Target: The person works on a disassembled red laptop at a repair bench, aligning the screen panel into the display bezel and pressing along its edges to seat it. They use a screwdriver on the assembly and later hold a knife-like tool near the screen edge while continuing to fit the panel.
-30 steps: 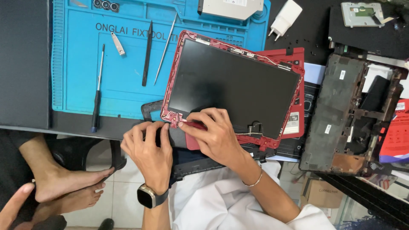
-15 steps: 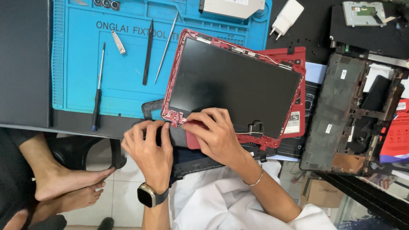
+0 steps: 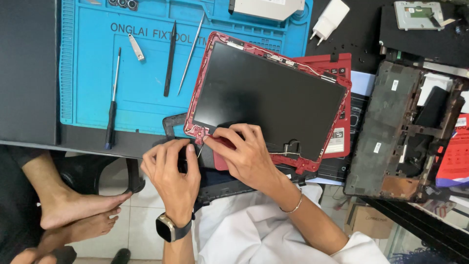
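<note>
A red laptop lid (image 3: 215, 41) with its dark screen panel (image 3: 268, 98) lies tilted across the desk edge. My right hand (image 3: 246, 156), with a thin bracelet at the wrist, rests on the lid's lower-left corner (image 3: 194, 131), and its fingertips pinch the red frame there. My left hand (image 3: 171, 171), with a watch on the wrist, is curled just left of that corner. It holds a thin metal tool (image 3: 200, 150) whose tip points at the corner. Thin cables (image 3: 283, 146) run along the panel's lower edge.
A blue work mat (image 3: 97, 83) carries a screwdriver (image 3: 112, 110), a black pry stick (image 3: 169, 58) and a metal pick (image 3: 190, 49). A stripped dark laptop base (image 3: 391, 132) lies to the right, a white charger (image 3: 330, 19) behind. Another person's bare feet (image 3: 73, 215) are at lower left.
Both hands stay at the lid's lower-left corner; my left hand's fingers have shifted only slightly.
</note>
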